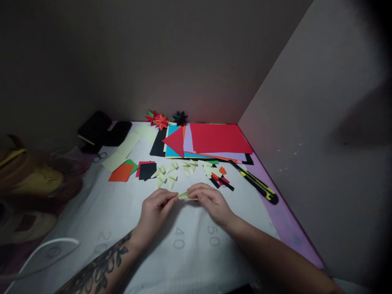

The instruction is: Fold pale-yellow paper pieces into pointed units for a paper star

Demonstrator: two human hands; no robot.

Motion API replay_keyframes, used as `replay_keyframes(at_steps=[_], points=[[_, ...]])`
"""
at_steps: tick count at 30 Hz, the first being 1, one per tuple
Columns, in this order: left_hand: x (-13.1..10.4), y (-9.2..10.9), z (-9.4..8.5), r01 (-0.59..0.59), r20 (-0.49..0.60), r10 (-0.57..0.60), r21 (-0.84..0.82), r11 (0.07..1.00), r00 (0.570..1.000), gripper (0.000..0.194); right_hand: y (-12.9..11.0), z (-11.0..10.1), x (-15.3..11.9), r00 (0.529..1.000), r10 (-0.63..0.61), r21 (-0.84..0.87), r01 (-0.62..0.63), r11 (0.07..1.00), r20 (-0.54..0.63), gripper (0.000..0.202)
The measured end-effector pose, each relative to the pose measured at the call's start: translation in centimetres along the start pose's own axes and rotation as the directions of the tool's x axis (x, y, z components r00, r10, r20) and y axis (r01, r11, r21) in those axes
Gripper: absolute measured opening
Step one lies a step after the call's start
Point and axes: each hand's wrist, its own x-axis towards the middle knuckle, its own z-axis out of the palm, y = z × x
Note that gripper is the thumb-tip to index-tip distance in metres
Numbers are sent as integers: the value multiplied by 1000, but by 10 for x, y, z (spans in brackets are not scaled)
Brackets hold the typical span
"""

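Observation:
A small piece of pale yellow paper (pixel 184 196), folded narrow, is stretched between my two hands above the white mat (pixel 147 261). My left hand (pixel 157 208) pinches its left tip between thumb and fingers. Around its right part my right hand (pixel 212 202) is closed, and those fingers hide that end. Just beyond my hands lie several folded pale yellow paper pieces (pixel 161 180) with pointed ends. Loose paper scraps (pixel 223 180) in black, orange and red are scattered past my right hand.
A yellow-and-black utility knife (pixel 257 183) lies at right. Coloured paper sheets (pixel 220 139) are stacked at the back, with several folded paper stars (pixel 161 121) behind them. Small paper squares (pixel 121 173), scissors (pixel 100 157) and a black case (pixel 96 127) are at left. A white cable (pixel 45 243) curves nearby.

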Motion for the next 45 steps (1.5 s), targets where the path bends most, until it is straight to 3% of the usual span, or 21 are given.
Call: replay_keyframes(at_steps=[5, 8, 13, 15, 18, 20, 23, 25, 28, 32, 35, 39, 41, 45], points=[[-2, 2, 2, 151, 157, -139, -63, 987, 978, 17, 5, 6, 1, 990, 64, -55, -71, 996, -122, 12], [-3, 2, 6, 264, 207, -230, -161, 951, 951, 14, 8, 10, 1, 992, 17, -113, -31, 993, -121, 16], [-1, 1, 9, 356, 210, -297, -351, 866, 931, 14, 11, 10, -4, 986, -142, -256, 116, 960, -88, 20], [1, 1, 9, 376, 211, -318, -369, 850, 925, 13, 11, 9, -8, 960, -273, -381, 228, 896, -66, 20], [2, 2, 10, 419, 196, -370, -392, 819, 908, 11, 10, 9, -11, 904, -419, -574, 391, 719, 90, 26], [2, 3, 11, 459, 198, -414, -418, 784, 888, 12, 11, 11, -12, 891, -413, -655, 426, 624, 187, 24], [2, 5, 12, 506, 228, -454, -452, 735, 862, 14, 13, 13, -10, 908, -347, -722, 403, 562, 236, 24], [1, 5, 13, 523, 248, -463, -483, 703, 851, 15, 15, 13, -8, 914, -321, -726, 395, 563, 248, 24], [2, 6, 14, 541, 284, -465, -532, 651, 838, 16, 19, 12, -6, 917, -314, -665, 394, 634, 244, 29], [3, 6, 13, 564, 337, -454, -549, 617, 825, 16, 23, 10, -4, 896, -384, -582, 440, 684, 226, 32], [4, 3, 9, 534, 298, -444, -505, 678, 845, 20, 23, 6, -3, 870, -433, -580, 482, 657, 233, 31], [7, -7, 4, 480, 286, -391, -400, 781, 875, 26, 26, -1, 0, 867, -415, -505, 498, 705, 275, 30], [9, -12, 1, 431, 287, -353, -285, 856, 890, 28, 31, -3, 2, 834, -447, -506, 551, 664, 323, 27], [10, -17, -2, 75, 274, -78, 24, 997, 958, 25, 38, -5, 8, 752, -474, -604, 654, 455, 458, 23]])
